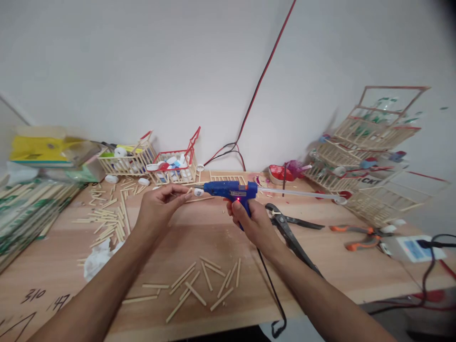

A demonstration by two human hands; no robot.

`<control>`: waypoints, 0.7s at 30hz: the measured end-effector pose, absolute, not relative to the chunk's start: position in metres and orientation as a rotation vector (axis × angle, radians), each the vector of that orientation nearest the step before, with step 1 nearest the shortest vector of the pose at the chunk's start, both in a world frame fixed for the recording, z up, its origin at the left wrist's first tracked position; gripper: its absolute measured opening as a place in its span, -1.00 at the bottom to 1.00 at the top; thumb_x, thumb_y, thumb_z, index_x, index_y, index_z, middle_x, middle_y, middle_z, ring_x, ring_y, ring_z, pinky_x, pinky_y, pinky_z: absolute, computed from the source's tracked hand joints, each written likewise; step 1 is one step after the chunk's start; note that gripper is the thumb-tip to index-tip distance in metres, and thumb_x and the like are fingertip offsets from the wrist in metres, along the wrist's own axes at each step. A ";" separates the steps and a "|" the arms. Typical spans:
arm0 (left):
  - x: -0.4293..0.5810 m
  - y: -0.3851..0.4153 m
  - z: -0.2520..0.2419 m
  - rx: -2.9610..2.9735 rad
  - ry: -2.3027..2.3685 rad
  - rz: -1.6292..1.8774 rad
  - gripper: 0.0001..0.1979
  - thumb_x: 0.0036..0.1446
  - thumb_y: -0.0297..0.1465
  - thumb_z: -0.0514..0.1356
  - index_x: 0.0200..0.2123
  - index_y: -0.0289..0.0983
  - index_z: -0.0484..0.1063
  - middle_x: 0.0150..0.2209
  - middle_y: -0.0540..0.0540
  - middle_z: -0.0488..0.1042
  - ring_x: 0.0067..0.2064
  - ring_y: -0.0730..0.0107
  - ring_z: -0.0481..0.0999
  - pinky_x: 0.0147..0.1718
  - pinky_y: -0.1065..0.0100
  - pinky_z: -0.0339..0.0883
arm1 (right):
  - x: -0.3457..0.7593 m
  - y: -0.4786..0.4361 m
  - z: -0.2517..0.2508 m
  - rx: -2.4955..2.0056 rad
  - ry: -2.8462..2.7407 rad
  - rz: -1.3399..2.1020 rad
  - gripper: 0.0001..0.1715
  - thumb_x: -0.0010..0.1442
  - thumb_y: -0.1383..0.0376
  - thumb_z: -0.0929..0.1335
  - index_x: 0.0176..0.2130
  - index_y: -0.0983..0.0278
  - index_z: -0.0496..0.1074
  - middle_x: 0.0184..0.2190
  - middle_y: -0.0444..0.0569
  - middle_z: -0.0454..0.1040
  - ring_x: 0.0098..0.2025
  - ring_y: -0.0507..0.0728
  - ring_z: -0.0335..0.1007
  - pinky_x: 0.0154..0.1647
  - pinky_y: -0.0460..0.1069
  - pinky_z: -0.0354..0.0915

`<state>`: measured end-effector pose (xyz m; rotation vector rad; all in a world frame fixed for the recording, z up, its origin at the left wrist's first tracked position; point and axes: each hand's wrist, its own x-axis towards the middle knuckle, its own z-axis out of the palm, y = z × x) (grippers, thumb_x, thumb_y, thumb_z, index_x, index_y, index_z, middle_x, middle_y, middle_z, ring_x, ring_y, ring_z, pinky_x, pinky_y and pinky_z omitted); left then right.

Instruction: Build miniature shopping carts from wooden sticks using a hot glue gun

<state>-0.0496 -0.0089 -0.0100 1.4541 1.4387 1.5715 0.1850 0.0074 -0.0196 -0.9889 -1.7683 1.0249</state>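
My right hand [245, 213] is wrapped around the handle of a blue hot glue gun [230, 189], which points left with a small red light lit. A long clear glue stick [299, 192] sticks out of its back. Close to the nozzle, my left hand [166, 199] is closed in a pinch; a pale tip, like the end of a wooden stick [190, 190], shows at its fingertips. The rest of that piece is hidden. On the table below lie several short wooden sticks [192, 293]. Behind the nozzle lies a ladder-like stick frame [226, 178].
Small stick-built carts [178, 166] stand along the wall, and more are stacked at the right [377, 137]. Long-handled black pliers [290, 232] and orange-handled pliers [361, 232] lie right. A black cord [272, 285] hangs near the front edge. Loose sticks [110, 221] and crumpled tissue [99, 260] lie left.
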 end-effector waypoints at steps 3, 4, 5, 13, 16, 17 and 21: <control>-0.050 -0.009 -0.011 1.483 1.442 1.567 -0.84 -0.06 -0.28 0.38 -0.37 -0.19 0.60 -0.35 -0.04 0.62 -0.31 0.35 0.54 -0.28 0.36 0.37 | 0.186 0.007 -0.020 -0.998 -1.790 1.012 -0.47 0.28 -0.09 0.23 -0.29 0.31 0.40 -0.46 -0.08 0.37 -0.48 0.00 0.21 -0.50 -0.11 0.13; -0.051 -0.009 -0.011 1.486 1.450 1.566 -0.83 -0.06 -0.27 0.38 -0.37 -0.19 0.60 -0.35 -0.04 0.62 -0.31 0.35 0.54 -0.28 0.36 0.37 | 0.186 0.007 -0.019 -0.999 -1.796 1.010 -0.47 0.28 -0.09 0.23 -0.29 0.31 0.40 -0.47 -0.08 0.36 -0.48 0.00 0.21 -0.50 -0.11 0.13; -0.051 -0.009 -0.012 1.487 1.458 1.563 -0.83 -0.06 -0.27 0.39 -0.37 -0.19 0.60 -0.35 -0.04 0.62 -0.31 0.35 0.54 -0.28 0.36 0.37 | 0.186 0.007 -0.019 -1.000 -1.799 1.010 -0.47 0.28 -0.09 0.23 -0.29 0.31 0.39 -0.47 -0.08 0.36 -0.48 0.00 0.20 -0.50 -0.11 0.13; -0.050 -0.010 -0.011 1.494 1.464 1.570 -0.83 -0.05 -0.25 0.38 -0.38 -0.20 0.60 -0.34 -0.05 0.62 -0.29 0.31 0.55 -0.25 0.33 0.40 | 0.185 0.006 -0.017 -0.993 -1.807 1.008 -0.49 0.28 -0.09 0.24 -0.30 0.30 0.39 -0.51 -0.11 0.32 -0.52 -0.01 0.18 -0.53 -0.10 0.10; -0.051 -0.010 -0.012 1.511 1.462 1.567 -0.83 -0.04 -0.26 0.37 -0.38 -0.20 0.61 -0.35 -0.05 0.62 -0.30 0.32 0.55 -0.26 0.34 0.39 | 0.184 0.006 -0.016 -0.997 -1.812 0.996 -0.49 0.28 -0.09 0.24 -0.28 0.30 0.40 -0.53 -0.12 0.30 -0.53 -0.01 0.17 -0.54 -0.10 0.09; -0.052 -0.010 -0.013 1.513 1.462 1.566 -0.83 -0.04 -0.26 0.37 -0.38 -0.20 0.61 -0.35 -0.05 0.62 -0.30 0.32 0.55 -0.26 0.34 0.39 | 0.184 0.005 -0.015 -1.000 -1.814 0.990 -0.49 0.27 -0.09 0.24 -0.27 0.31 0.41 -0.53 -0.12 0.31 -0.53 -0.01 0.17 -0.54 -0.10 0.09; -0.053 -0.009 -0.014 1.527 1.476 1.561 -0.83 -0.04 -0.26 0.38 -0.37 -0.20 0.61 -0.34 -0.04 0.62 -0.30 0.33 0.55 -0.27 0.35 0.38 | 0.184 0.005 -0.013 -1.029 -1.825 0.962 -0.45 0.26 -0.11 0.24 -0.26 0.32 0.43 -0.53 -0.10 0.33 -0.53 0.00 0.18 -0.54 -0.10 0.10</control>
